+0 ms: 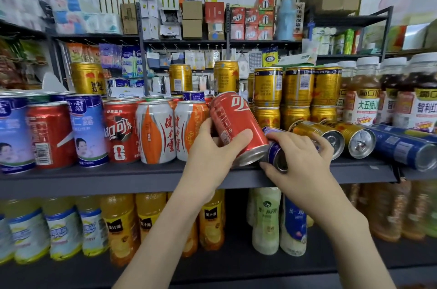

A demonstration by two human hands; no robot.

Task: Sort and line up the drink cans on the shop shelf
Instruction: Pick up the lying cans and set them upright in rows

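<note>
My left hand [212,147] grips a red cola can [233,121], tilted to the left with its base near the dark shelf [118,175]. My right hand [300,156] holds a dark blue can [275,153] lying on its side right beside the red one. To the left, upright cans stand in a row: blue-and-white ones [87,130], red ones [50,135] and two white-and-orange ones [156,132]. Stacked gold cans [298,97] stand behind my hands. Two gold cans [335,134] and a blue can [402,147] lie on their sides to the right.
Labelled juice bottles [361,97] stand at the shelf's right end. The lower shelf holds orange-juice bottles [120,227] and pale drink bottles [267,220]. Three single gold cans [88,78] stand atop the back row. Boxes and hanging packets fill the racks behind.
</note>
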